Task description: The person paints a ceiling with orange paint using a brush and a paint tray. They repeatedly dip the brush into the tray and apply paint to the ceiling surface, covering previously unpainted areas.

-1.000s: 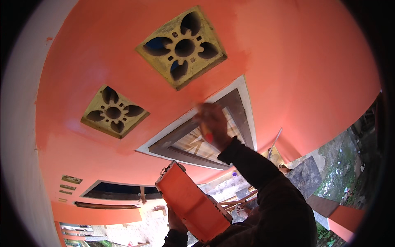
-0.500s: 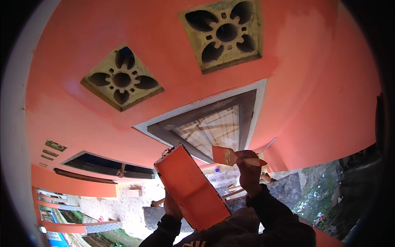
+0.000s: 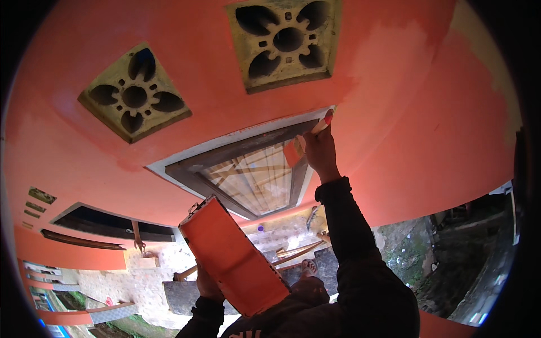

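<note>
My left hand (image 3: 209,284) grips the side of a long rectangular paint tin (image 3: 236,256), coated orange inside, with dark chipped rims. It is held tilted in front of my body. My right hand (image 3: 322,149) is raised to the window's right side, closed around a flat paintbrush (image 3: 294,151). The brush's orange-coated bristles hang toward the lower left, over the window, and its red-tipped handle end points up. Whether the bristles touch anything cannot be told. The window (image 3: 253,169) has a dark frame with a pale border around it, set in the orange wall (image 3: 389,135).
Two patterned vent blocks (image 3: 289,79) (image 3: 134,121) sit above the window. At the wall's right edge is a yellowish unpainted strip (image 3: 479,45). Another person's hand (image 3: 139,243) hangs by a dark opening at left. Dark platform (image 3: 180,296) and wooden pieces lie below, with my foot (image 3: 308,267) beside them.
My right hand has risen from beside the tin to the window's upper right, turning the brush so its bristles point down. The tin stays in my left hand as the view shifts.
</note>
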The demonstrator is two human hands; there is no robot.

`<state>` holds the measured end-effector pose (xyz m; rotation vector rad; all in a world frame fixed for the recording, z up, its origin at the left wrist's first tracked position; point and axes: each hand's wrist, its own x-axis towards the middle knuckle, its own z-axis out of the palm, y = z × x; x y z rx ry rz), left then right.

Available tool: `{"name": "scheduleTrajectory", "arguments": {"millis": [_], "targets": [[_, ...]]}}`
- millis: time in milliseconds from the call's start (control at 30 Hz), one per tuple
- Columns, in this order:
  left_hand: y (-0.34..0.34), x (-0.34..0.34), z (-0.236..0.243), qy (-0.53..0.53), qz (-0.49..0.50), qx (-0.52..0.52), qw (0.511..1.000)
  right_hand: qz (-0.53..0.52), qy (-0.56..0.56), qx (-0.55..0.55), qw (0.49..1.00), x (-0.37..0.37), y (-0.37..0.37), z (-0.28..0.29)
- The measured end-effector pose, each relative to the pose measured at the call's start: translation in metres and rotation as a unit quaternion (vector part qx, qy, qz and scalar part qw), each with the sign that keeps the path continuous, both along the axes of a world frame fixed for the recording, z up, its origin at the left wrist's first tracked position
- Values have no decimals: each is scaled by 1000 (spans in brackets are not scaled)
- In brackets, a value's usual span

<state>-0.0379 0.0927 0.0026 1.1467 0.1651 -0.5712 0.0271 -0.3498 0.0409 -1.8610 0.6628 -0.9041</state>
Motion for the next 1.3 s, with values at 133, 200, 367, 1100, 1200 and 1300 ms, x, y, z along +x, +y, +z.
{"name": "scheduleTrajectory", "arguments": {"millis": [133, 200, 367, 1100, 1200, 1300], "targets": [[29, 5, -25, -41, 26, 45, 998, 9, 11, 2, 1000, 13, -1, -1], [34, 5, -27, -21, 43, 20, 999, 18, 12, -6, 1000, 18, 8, 1], [39, 5, -18, -19, 41, 32, 998, 60, -7, -16, 998, 30, 38, -4], [78, 11, -11, -81, 55, 137, 986, 286, 82, -7, 955, 57, 184, 3], [70, 10, 5, -125, 27, 164, 978, 157, -9, 17, 987, 38, 148, -16], [67, 12, 5, -51, 54, 22, 997, 62, -78, 47, 994, 28, 85, -24]]}}
